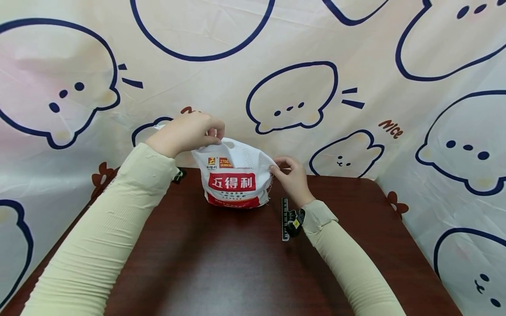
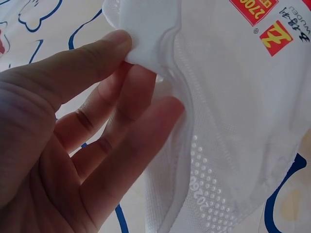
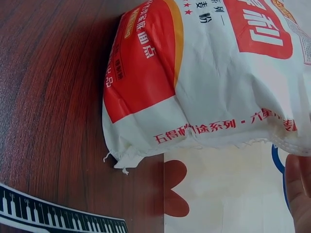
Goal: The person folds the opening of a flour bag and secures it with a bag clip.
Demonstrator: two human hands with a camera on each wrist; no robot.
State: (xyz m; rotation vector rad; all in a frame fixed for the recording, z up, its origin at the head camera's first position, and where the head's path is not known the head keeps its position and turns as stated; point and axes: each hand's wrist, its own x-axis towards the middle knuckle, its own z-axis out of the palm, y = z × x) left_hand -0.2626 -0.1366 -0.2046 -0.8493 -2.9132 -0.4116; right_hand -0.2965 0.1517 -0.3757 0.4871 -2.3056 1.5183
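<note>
A white and red flour bag [image 1: 233, 193] stands on the dark wooden table [image 1: 221, 263], its top upright. My left hand [image 1: 189, 134] pinches the bag's top edge at the left. In the left wrist view, thumb and fingers of the left hand [image 2: 92, 126] hold a folded white rim of the flour bag [image 2: 218, 97], with the edge parted beside them. At the bag's upper right corner, my right hand [image 1: 292, 177] pinches the side between thumb and finger. Only a bit of the right hand [image 3: 299, 189] shows beside the bag's stitched edge in the right wrist view.
A patterned cloth [image 1: 221, 83] with cartoon outlines hangs behind and at both sides of the table. A black strip with white marks [image 1: 285, 219] appears beside the black device [image 1: 295, 223] at my right wrist.
</note>
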